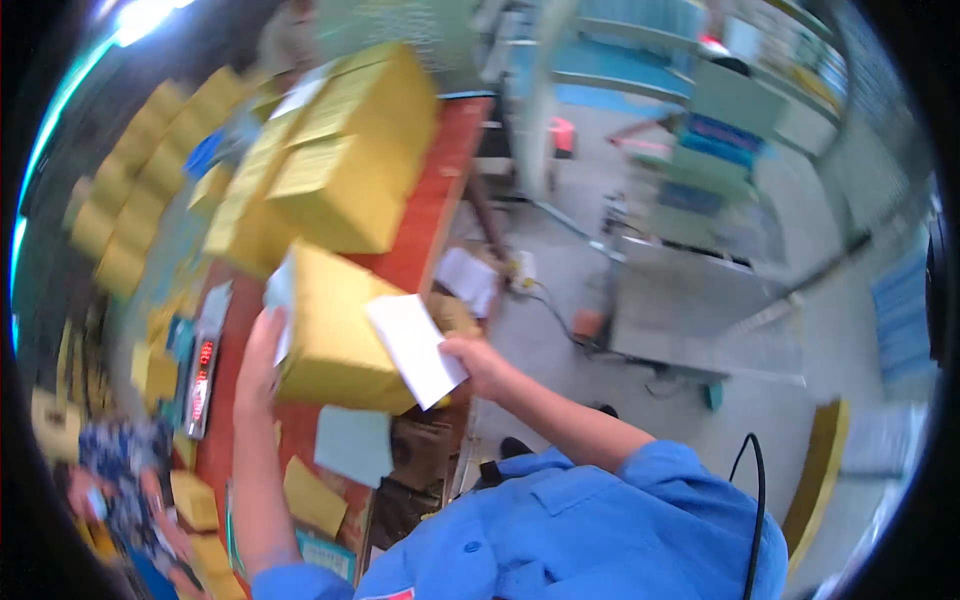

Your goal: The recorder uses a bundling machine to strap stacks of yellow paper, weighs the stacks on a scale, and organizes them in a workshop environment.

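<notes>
Near the middle of the frame, my left hand (pixel 259 362) grips the yellow package (pixel 340 325) by its left side, fingers partly bent around it, some hidden from view. My right hand (pixel 476 364) has its fingers closed on the lower right edge of a white paper (pixel 414 347), which overlaps the package's right side. I cannot tell whether the package touches the red tabletop (pixel 432 190). Stacked yellow packages (pixel 345 160) stand at upper left; a pale blue sheet (pixel 354 446) lies below.
</notes>
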The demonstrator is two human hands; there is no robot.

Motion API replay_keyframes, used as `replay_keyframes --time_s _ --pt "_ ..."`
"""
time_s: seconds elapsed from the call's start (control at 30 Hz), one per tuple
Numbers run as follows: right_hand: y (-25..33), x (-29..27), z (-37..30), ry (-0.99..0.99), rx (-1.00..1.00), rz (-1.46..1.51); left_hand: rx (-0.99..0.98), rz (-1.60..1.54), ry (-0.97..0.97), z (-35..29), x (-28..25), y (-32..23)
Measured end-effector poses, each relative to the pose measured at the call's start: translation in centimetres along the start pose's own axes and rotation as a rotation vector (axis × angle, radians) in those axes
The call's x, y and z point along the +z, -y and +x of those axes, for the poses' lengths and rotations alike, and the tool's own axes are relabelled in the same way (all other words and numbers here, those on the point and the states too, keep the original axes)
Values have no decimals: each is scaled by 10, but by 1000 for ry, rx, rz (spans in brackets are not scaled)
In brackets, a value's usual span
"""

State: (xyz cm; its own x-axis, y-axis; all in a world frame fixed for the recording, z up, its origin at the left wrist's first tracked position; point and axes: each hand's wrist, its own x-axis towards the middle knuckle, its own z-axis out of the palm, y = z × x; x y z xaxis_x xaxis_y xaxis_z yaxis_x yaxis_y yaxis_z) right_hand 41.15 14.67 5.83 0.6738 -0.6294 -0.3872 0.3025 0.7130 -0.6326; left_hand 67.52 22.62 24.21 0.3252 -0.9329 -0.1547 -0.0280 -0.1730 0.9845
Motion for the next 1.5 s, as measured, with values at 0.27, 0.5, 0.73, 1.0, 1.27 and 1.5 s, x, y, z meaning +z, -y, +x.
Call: replay_keyframes --time_s 0.27,0.5,0.73,1.0,1.27,1.5 --pt "131 -161 -186 -289 -278 35 -110 -466 258 -5 187 106" --pt "185 -387 -334 -480 -442 78 -398 -857 433 29 533 192" --pt "208 -496 -401 -538 -309 313 -397 -816 452 14 625 242" --pt "193 -546 -392 -422 -207 513 266 65 358 37 622 248" --pt "205 -528 -379 -823 -165 -166 -208 -109 456 23 619 189" --pt "197 -506 -364 -928 -271 -367 -355 -288 571 27 608 190"
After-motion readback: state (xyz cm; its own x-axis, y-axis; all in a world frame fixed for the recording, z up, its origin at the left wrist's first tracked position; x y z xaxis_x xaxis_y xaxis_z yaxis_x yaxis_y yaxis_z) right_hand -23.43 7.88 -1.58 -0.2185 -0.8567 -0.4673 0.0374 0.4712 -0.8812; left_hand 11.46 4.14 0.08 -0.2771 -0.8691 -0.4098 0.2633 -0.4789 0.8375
